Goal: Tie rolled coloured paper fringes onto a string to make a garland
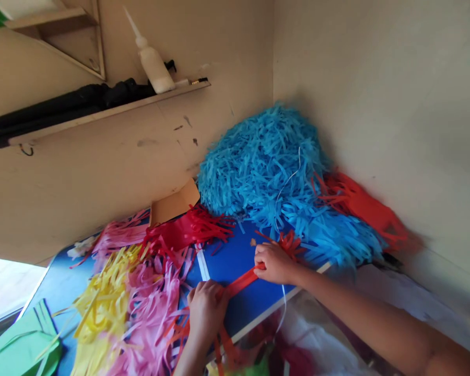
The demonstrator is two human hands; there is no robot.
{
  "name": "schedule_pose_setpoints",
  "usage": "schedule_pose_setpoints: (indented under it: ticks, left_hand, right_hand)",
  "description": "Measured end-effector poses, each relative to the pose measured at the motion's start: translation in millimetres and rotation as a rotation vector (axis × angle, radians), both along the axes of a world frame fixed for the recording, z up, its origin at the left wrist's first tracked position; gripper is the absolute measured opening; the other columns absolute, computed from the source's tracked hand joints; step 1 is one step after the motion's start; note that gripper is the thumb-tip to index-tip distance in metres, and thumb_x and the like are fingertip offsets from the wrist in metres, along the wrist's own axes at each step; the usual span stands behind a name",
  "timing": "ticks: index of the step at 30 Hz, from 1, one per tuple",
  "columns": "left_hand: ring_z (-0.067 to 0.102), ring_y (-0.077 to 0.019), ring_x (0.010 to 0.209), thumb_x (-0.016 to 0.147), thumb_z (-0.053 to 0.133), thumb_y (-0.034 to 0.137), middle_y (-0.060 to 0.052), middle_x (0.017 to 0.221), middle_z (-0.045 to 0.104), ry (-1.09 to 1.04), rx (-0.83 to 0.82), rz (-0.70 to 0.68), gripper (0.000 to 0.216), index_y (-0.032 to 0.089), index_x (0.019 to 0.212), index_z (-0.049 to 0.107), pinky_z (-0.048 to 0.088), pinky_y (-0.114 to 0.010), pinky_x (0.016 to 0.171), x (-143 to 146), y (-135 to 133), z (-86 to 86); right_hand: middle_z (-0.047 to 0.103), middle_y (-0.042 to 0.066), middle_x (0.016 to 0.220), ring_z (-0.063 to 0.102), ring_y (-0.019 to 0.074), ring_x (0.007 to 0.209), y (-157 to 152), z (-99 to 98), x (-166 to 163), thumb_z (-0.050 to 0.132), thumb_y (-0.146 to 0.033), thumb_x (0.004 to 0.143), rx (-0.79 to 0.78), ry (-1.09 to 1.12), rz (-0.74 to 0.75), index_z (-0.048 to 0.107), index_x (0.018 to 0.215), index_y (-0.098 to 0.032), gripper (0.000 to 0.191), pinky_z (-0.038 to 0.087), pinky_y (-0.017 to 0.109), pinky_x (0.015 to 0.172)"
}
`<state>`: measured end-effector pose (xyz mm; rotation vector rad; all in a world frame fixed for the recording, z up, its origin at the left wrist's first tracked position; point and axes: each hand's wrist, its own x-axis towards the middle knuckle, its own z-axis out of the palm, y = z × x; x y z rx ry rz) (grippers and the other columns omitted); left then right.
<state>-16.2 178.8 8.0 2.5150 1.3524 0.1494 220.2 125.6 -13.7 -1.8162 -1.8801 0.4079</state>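
Observation:
Between my two hands stretches a strip of orange-red fringed paper (242, 282), pulled into a narrow band just above the blue table. My left hand (207, 308) is closed around its near end, and loose orange strands hang below. My right hand (274, 261) pinches the other end, where a tuft of fringe (290, 244) sticks out past the fingers. A thin white string (284, 308) runs down beside my right hand. Pink fringed paper (152, 313) lies left of my left hand.
A large blue fringed heap (262, 156) fills the corner. Red fringe (180, 230), yellow fringe (105, 297), green paper (27, 339) and a cardboard piece (176, 202) lie on the blue table (238, 240). More red fringe (368, 203) rests at right. A wall shelf (113, 113) holds a glue bottle (154, 65).

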Motion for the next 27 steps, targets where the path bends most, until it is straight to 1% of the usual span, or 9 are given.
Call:
schedule_pose_setpoints:
  ticks: [4,13,14,16,18,20,23,25,27]
  left_hand:
    - [0.059,-0.0218,0.087,0.089,0.054,0.030,-0.001,0.080,0.068,0.005,0.005,-0.006,0.027,0.022,0.067,0.067,0.036,-0.038,0.084,-2,-1,0.5]
    - [0.060,-0.0230,0.085,0.089,0.056,0.030,-0.002,0.078,0.067,0.024,0.070,0.003,0.027,0.022,0.066,0.066,0.038,-0.039,0.082,1,-4,-0.4]
    - [0.060,-0.0236,0.086,0.089,0.056,0.030,-0.002,0.079,0.068,0.024,0.081,0.007,0.025,0.022,0.069,0.067,0.039,-0.040,0.082,1,-4,-0.3]
    - [0.061,-0.0249,0.090,0.089,0.058,0.029,-0.004,0.086,0.069,0.017,0.110,0.011,0.016,0.021,0.081,0.070,0.040,-0.042,0.085,0,-5,0.5]
    - [0.060,-0.0258,0.096,0.089,0.059,0.025,-0.006,0.097,0.069,-0.014,0.197,-0.042,0.015,0.022,0.098,0.071,0.039,-0.044,0.091,-1,-7,2.1]
    - [0.058,-0.0262,0.101,0.088,0.060,0.018,-0.006,0.104,0.069,-0.054,0.330,-0.164,0.025,0.029,0.108,0.071,0.036,-0.047,0.099,0,-9,3.7]
    - [0.057,-0.0278,0.107,0.084,0.062,0.012,-0.003,0.105,0.069,-0.067,0.466,-0.315,0.036,0.039,0.106,0.073,0.030,-0.052,0.105,5,-13,4.4]
    - [0.057,-0.0283,0.108,0.082,0.065,0.012,-0.002,0.104,0.070,-0.047,0.486,-0.341,0.034,0.038,0.102,0.074,0.027,-0.054,0.107,9,-13,3.6]
    - [0.057,-0.0279,0.107,0.082,0.065,0.013,-0.002,0.102,0.070,-0.025,0.487,-0.362,0.031,0.037,0.100,0.074,0.026,-0.054,0.109,11,-12,2.6]
  right_hand:
    - [0.067,0.001,0.082,0.059,0.0182,0.085,0,-1.8,0,0.070,-0.020,0.072,0.010,0.010,0.004,0.065,0.061,-0.019,0.012,0.036,0.034,0.083]
    - [0.067,0.001,0.083,0.059,0.0192,0.085,0,-0.7,0,0.070,-0.020,0.071,0.014,0.022,-0.001,0.062,0.059,-0.018,0.014,0.035,0.035,0.084]
    - [0.067,0.001,0.083,0.059,0.0193,0.086,-1,0.0,-1,0.070,-0.020,0.070,0.013,0.025,-0.003,0.062,0.061,-0.018,0.012,0.035,0.035,0.085]
    - [0.067,0.001,0.085,0.060,0.0192,0.086,-1,1.2,-1,0.070,-0.019,0.070,0.015,0.034,-0.015,0.064,0.073,-0.019,0.007,0.036,0.034,0.086]
    - [0.067,0.001,0.088,0.060,0.0188,0.087,-1,1.9,-2,0.070,-0.019,0.070,0.021,0.042,-0.026,0.064,0.090,-0.019,0.020,0.036,0.034,0.087]
    - [0.068,0.001,0.090,0.060,0.0186,0.087,-1,2.8,-2,0.069,-0.019,0.071,0.027,0.040,-0.029,0.061,0.099,-0.019,0.030,0.036,0.034,0.087]
    - [0.068,0.003,0.093,0.060,0.0203,0.089,-3,7.4,-2,0.069,-0.019,0.072,0.039,0.014,-0.019,0.062,0.095,-0.019,0.024,0.036,0.036,0.087]
    - [0.068,0.005,0.100,0.058,0.0232,0.096,-7,13.2,-2,0.067,-0.020,0.074,0.060,-0.015,0.002,0.064,0.093,-0.019,0.019,0.034,0.039,0.089]
    - [0.067,0.006,0.107,0.055,0.0256,0.105,-11,19.5,-4,0.065,-0.021,0.078,0.130,-0.088,0.125,0.066,0.093,-0.021,0.015,0.030,0.043,0.093]
